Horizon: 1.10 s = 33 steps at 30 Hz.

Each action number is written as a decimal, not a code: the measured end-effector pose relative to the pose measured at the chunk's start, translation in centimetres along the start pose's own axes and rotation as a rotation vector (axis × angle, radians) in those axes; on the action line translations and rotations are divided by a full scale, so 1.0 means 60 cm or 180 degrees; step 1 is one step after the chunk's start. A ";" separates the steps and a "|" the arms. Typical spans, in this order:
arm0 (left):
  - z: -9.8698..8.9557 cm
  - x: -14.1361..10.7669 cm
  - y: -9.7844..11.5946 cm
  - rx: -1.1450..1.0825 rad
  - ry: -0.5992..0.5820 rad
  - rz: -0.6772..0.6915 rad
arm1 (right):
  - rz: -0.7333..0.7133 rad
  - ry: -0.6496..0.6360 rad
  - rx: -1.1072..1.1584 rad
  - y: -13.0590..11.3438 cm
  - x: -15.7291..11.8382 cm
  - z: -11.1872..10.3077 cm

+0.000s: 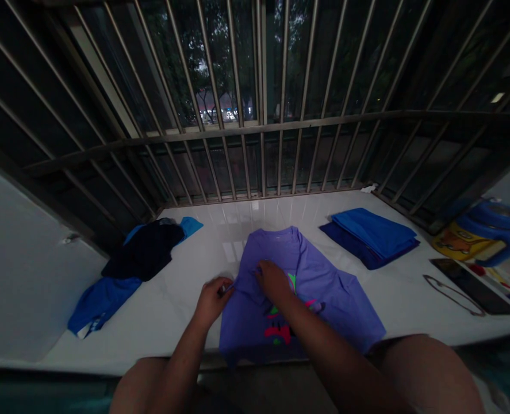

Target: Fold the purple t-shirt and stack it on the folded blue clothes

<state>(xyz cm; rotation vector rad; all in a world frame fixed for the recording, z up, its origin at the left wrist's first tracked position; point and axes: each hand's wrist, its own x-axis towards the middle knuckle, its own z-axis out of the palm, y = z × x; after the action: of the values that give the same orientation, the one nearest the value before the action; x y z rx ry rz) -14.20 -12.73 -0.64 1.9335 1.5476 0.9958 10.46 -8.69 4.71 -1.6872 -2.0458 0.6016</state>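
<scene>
Central item: purple shirt, flat on the white surface directly before the person. Its long axis ran mostly away from the body, collar at the far end, lower part reaching the near edge of the surface. A bright print in pink and green showed on the front, partly hidden by an arm. The sleeve on the right side was spread outward and toward the person; on the opposite side, cloth was bunched under the fingers.

Hands: the left hand was at the shirt's left edge, with thumb and fingers appearing to pinch a bit of cloth there. The right hand lay over the shirt's left half, fingertips apparently gripping a fold. Key relation: most of the shirt extended to the right of both hands, and the right hand was the nearer to its middle. The two grips were set across the long axis, close together.

Surroundings, relative to the shirt: to its left, apart from it, lay a dark garment and a blue garment, touching. Beyond its right shoulder, a folded blue stack. Farther right, a yellow-and-blue container and a dark flat object. Behind it, metal bars.
</scene>
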 end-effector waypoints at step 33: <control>0.000 0.009 0.001 -0.0193 0.0223 0.0024 | -0.1210 -0.0834 -0.1057 0.040 -0.109 -0.012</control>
<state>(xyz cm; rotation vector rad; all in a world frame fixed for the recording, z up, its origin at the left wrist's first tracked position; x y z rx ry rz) -14.12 -12.25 -0.44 1.8828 1.5310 1.1117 13.92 -14.69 3.61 -1.3750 -2.6915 0.3852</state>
